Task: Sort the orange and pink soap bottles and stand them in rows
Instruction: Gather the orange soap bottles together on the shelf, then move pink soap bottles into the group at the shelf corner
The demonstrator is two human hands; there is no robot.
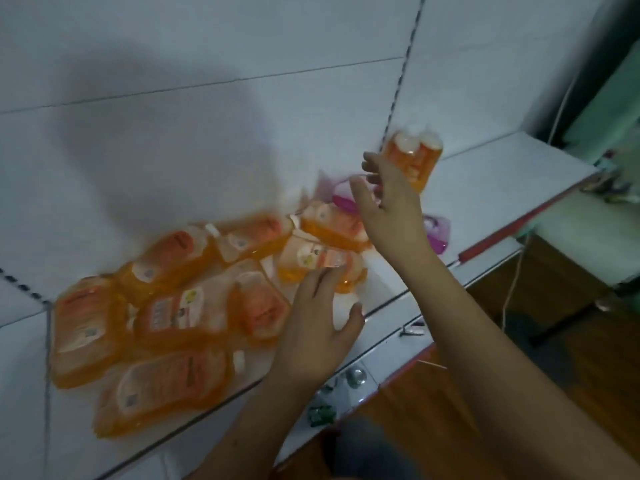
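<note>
Shelf, both hands over mixed soap bottles.

Orange bottles (180,306) lie flat in a heap along the shelf (485,174) from its left end to the middle, some overlapping. Two orange bottles (412,157) stand upright against the back panel (207,98). Pink bottles (437,233) lie just right of the heap, partly hidden. Left hand (322,327): fingers straight, spread, tips touching one orange bottle (318,261). Right hand (384,206): fingers loose and apart, holding nothing, above the pink bottles.
</note>
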